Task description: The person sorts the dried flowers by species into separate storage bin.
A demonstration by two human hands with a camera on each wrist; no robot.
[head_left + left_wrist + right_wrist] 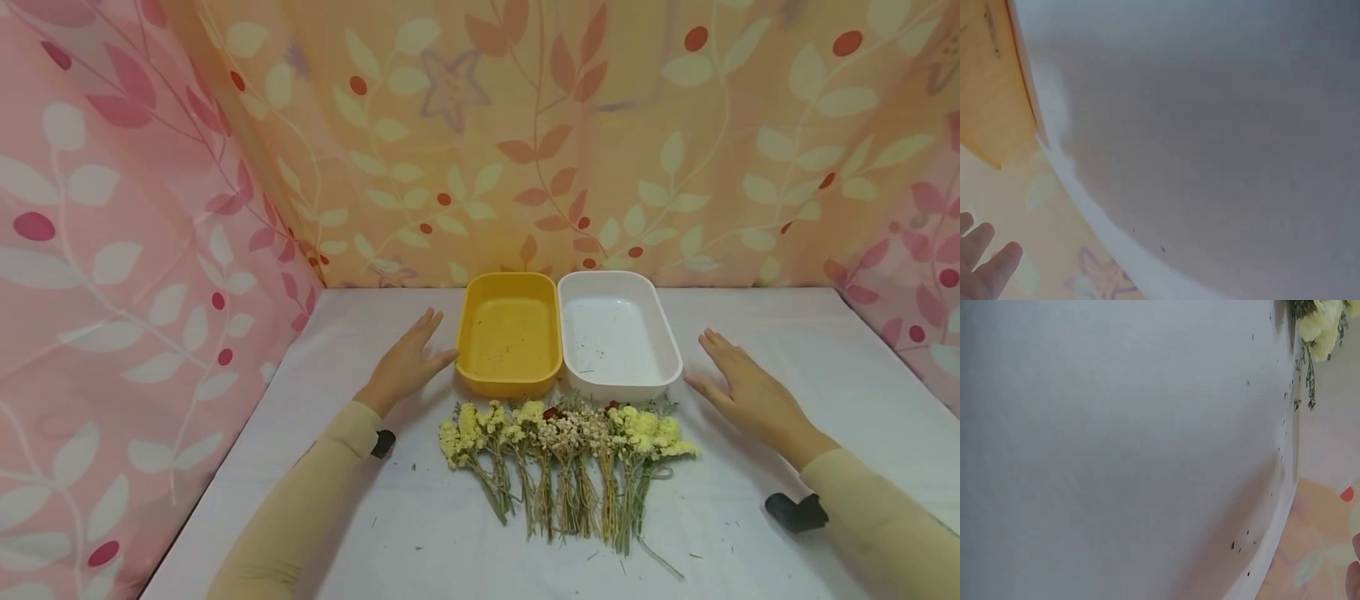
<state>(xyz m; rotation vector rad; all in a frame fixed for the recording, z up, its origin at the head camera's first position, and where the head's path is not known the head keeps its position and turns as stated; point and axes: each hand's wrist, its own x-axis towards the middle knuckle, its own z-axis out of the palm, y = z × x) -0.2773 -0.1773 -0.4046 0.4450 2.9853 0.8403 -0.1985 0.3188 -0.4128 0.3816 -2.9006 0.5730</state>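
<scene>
- Yellow tray (507, 388): smooth plastic, faintly glossy.
- White tray (617, 321), at its three o'clock: smooth plastic.
- Flower bunches (567, 440), six o'clock: rough, matt.
- Curtain (480, 167), twelve o'clock: cloth.

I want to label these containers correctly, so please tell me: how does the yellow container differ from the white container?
The yellow container stands left, nearer the left hand; the white container stands right, nearer the right hand. The yellow one is darker than the white one. Both are open-topped with rounded corners.
</scene>
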